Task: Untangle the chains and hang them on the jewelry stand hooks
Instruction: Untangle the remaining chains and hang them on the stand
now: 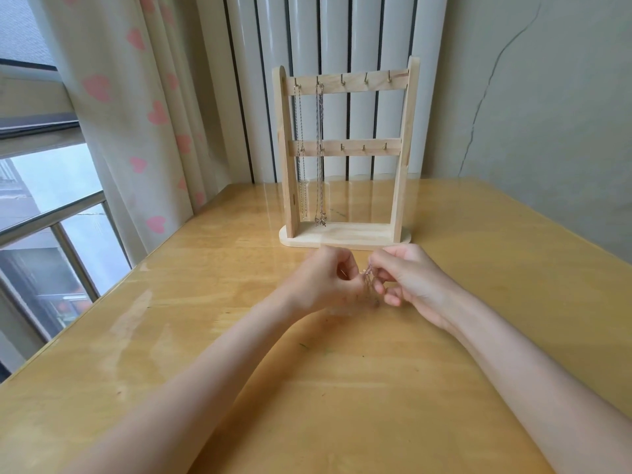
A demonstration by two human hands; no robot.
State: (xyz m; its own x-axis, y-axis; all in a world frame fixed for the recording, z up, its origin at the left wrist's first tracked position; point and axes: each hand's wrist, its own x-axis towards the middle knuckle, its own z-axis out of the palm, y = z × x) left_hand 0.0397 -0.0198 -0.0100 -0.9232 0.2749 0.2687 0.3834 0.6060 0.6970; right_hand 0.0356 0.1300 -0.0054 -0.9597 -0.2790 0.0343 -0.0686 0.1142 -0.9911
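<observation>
On glossy wooden table (171, 388) by window (51, 186): left hand (325, 278), right hand (407, 278) both pinch tangled chain (368, 280).

Text: none readable anywhere.
Stand (345, 230): plain wood, no label, no brand.
Table (171, 336): bare wood, no marks w/ letters or nos.
Curtain (113, 107): pink heart print only, no words.
Wall (547, 114): crack, no sign.
Chains: too fine to show any stamp.
</observation>
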